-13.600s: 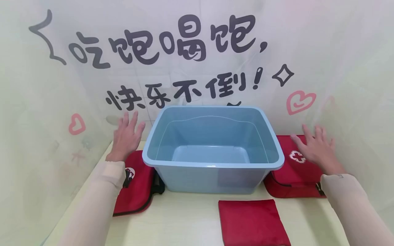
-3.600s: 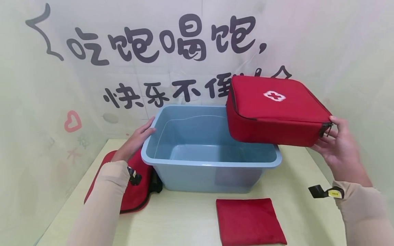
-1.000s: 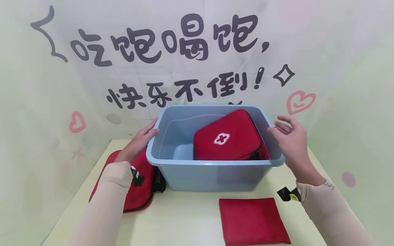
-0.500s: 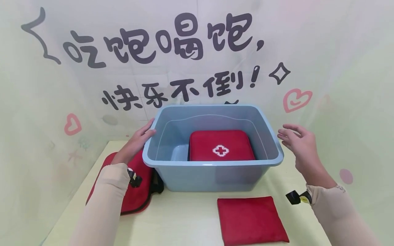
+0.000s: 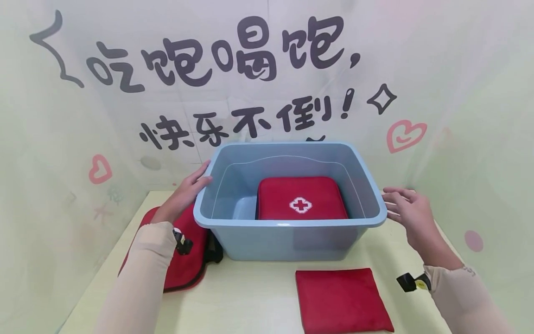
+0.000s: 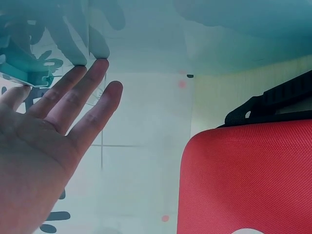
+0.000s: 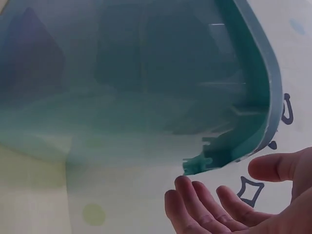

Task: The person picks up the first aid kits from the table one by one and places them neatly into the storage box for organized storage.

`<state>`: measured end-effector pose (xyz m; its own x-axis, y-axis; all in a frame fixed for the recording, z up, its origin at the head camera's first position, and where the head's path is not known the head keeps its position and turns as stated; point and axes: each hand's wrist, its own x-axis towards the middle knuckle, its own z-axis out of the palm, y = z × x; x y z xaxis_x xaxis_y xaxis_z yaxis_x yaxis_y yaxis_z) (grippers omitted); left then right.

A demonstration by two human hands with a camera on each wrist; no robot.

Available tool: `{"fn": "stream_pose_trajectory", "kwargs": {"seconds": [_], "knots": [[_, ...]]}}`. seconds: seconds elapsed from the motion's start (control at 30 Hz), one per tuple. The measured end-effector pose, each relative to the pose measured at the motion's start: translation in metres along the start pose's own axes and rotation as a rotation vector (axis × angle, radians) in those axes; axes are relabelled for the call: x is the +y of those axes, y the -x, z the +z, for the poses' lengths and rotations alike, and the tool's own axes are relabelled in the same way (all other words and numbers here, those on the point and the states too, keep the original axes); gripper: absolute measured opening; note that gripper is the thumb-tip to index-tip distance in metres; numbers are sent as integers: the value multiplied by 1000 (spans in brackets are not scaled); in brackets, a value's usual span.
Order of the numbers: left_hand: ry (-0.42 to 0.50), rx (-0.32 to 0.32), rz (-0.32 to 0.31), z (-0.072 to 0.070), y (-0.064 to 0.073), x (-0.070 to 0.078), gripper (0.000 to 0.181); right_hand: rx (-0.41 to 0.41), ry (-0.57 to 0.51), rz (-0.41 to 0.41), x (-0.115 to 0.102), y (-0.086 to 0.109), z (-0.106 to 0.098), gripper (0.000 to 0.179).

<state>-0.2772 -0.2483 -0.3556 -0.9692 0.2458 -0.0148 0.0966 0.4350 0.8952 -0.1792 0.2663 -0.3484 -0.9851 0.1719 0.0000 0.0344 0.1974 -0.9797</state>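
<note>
A light blue plastic tub (image 5: 258, 239) stands upright on the table. Inside it, towards the right, a red first-aid bag (image 5: 275, 197) with a white-edged cross lies flat, its near part hidden by the front wall. My left hand (image 5: 182, 197) rests against the tub's left side; the left wrist view shows straight fingers (image 6: 73, 100) touching the outer wall, with the thumb at the rim. My right hand (image 5: 410, 218) is just off the tub's right end, holding nothing. In the right wrist view its fingers (image 7: 204, 209) are loosely bent below the rim (image 7: 275, 87).
A second red bag (image 5: 189, 260) with a black strap lies left of the tub, partly under my left forearm. A flat red pouch (image 5: 342, 299) lies in front of the tub. Behind stands a white printed backdrop (image 5: 267, 116).
The first-aid bag was lifted from the right side of the table into the tub, where it tipped from tilted to flat. My right hand let go and moved right and down.
</note>
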Motion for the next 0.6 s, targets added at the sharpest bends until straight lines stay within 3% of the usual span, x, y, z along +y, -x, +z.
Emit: {"fn": "stream_pose_trajectory", "kwargs": {"seconds": [0.1, 0.37, 0.47, 0.6], "knots": [[10, -5, -10, 0, 2, 4, 69, -29, 32, 28, 9, 0, 0, 51], [30, -21, -11, 3, 16, 31, 70, -120, 107, 104, 35, 6, 0, 62], [27, -20, -14, 3, 15, 30, 70, -136, 138, 128, 45, 7, 0, 64], [19, -8, -20, 1, 7, 17, 70, -163, 182, 142, 59, 10, 1, 58]]}}
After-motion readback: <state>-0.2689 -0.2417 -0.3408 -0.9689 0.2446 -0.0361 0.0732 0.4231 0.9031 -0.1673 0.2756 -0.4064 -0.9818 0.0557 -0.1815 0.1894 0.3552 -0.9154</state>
